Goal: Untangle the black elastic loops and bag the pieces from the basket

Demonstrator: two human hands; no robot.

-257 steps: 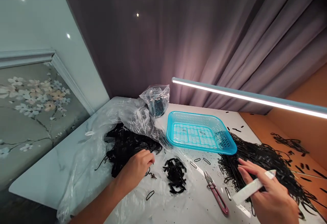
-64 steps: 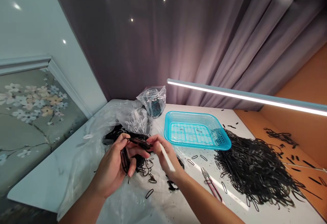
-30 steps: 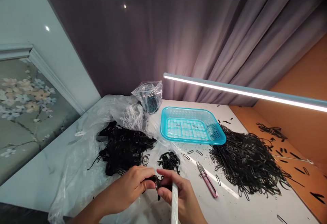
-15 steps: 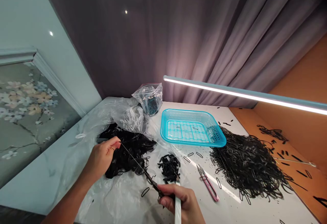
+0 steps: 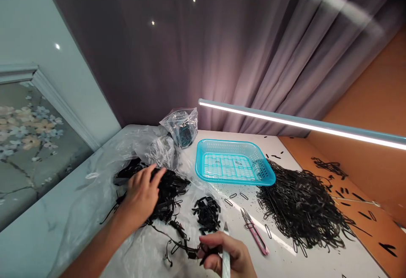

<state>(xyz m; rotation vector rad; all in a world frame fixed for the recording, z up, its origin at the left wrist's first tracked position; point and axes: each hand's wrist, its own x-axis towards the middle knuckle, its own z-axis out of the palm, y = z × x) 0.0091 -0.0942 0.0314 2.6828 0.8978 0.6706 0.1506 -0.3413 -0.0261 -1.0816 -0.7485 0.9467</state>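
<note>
My left hand (image 5: 144,191) lies over a pile of glossy black strips (image 5: 168,189), fingers spread and gripping nothing visible. My right hand (image 5: 230,250), low in the middle, is closed around a slim white-handled tool (image 5: 226,252) with a dark pointed tip facing up. Thumb and fingertips of that hand also pinch the end of a tangled black rubbery strip (image 5: 182,242), which runs left toward the pile. Just above my right hand sits a small heap of short black pieces (image 5: 207,214). What lies inside the right palm is hidden.
A blue plastic basket (image 5: 234,183) stands at the table's back, holding a few thin loops. Pink-handled thread snips (image 5: 255,233) lie right of my hand. Further right is a large heap of black loops (image 5: 307,210). Clear plastic sheeting (image 5: 95,202) covers the left; a zip bag (image 5: 182,128) stands behind.
My left hand has let go of the stretched black strip and moved onto the pile, its fingers opening. The strip now hangs slack from my right hand. The view has shifted slightly.
</note>
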